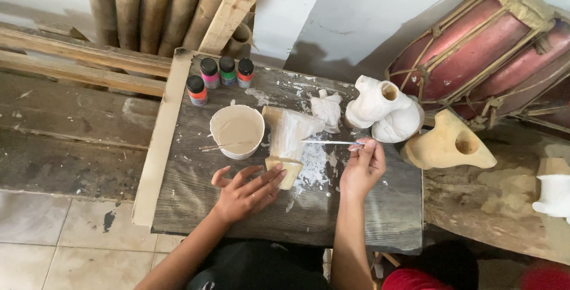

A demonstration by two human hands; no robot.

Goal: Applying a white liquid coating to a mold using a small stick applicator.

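Head view shows me my left hand (246, 192), fingers loosely spread, steadying the half-whitened pale wooden carving (289, 141) on the dark board (196, 201), while my right hand (362, 168) pinches a thin paintbrush (329, 142) pointing left at it.

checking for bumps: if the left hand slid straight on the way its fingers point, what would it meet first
The left hand points up and right, fingertips already at the bare wooden base of the half-painted carving; that carving comes first. Depth is hard to judge from above.
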